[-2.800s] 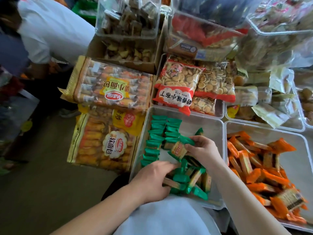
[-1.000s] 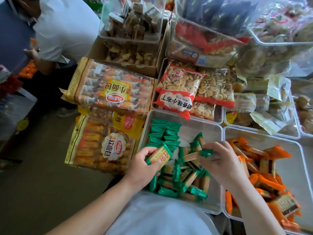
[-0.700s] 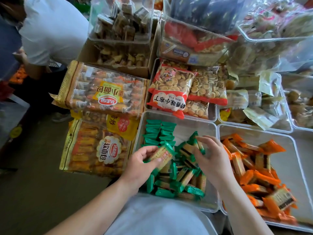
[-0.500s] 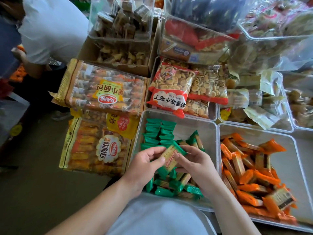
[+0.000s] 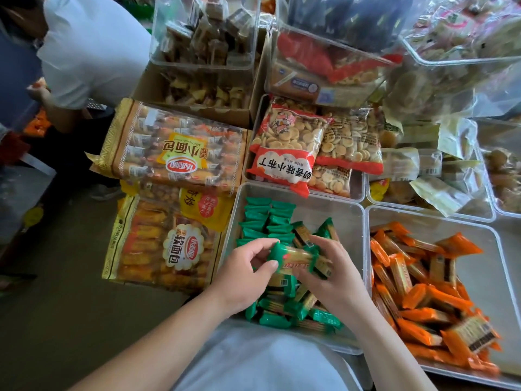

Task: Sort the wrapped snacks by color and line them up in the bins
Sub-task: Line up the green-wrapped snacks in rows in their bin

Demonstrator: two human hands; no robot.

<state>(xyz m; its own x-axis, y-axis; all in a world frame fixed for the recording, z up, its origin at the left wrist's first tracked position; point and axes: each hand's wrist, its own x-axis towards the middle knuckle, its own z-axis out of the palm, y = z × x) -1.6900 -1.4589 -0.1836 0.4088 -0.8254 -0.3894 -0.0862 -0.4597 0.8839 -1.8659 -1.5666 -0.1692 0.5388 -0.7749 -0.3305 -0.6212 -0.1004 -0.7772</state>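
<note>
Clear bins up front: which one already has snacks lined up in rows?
The left bin with green snacks: neat rows at its far end. The right bin holds orange snacks in a loose heap.

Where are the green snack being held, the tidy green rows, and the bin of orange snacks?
held green snack (image 5: 295, 256): head view, middle of its tan panel.
lined-up green snacks (image 5: 267, 218): head view, centre of the two rows.
orange snack bin (image 5: 480, 283): head view, bare floor at its right.

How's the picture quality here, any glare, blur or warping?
Head view: left hand, right hand and the green snack they hold look fairly sharp; glare whitens the clear bags top right; the wide lens bows the bin rim; the floor lies in shadow.
</note>
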